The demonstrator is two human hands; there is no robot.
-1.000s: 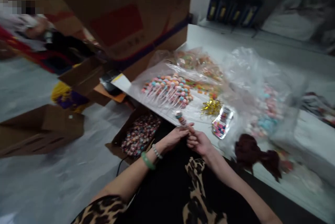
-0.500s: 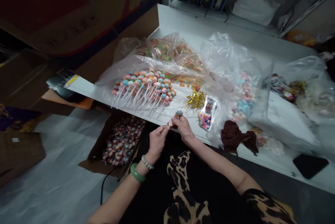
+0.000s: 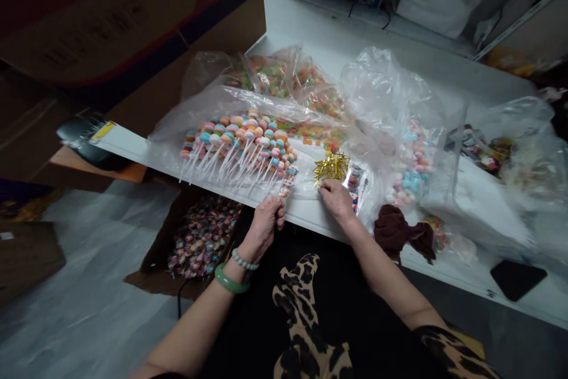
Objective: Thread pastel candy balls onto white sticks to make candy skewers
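My left hand (image 3: pixel 265 226) is closed on the stick end of a wrapped candy skewer (image 3: pixel 287 181), which points up over the front edge of the white table (image 3: pixel 448 80). My right hand (image 3: pixel 336 200) rests on the table just right of it, fingers curled at a small heap of gold twist ties (image 3: pixel 331 167); I cannot tell whether it holds one. A pile of pastel candy skewers (image 3: pixel 242 141) lies on clear plastic behind my left hand. A clear packet of colourful candies (image 3: pixel 356 181) lies beside my right hand.
Clear bags of candies (image 3: pixel 406 148) and gummies (image 3: pixel 284 80) cover the table's middle. A dark red cloth (image 3: pixel 402 234) and a black pad (image 3: pixel 517 278) lie near the front edge. An open carton of wrapped sweets (image 3: pixel 202 237) sits on the floor below; big cardboard boxes (image 3: pixel 110 30) stand left.
My right hand let go of the wrapped skewer and moved right to the gold ties. My left hand keeps the skewer, now raised a little. The camera view has settled over the table.
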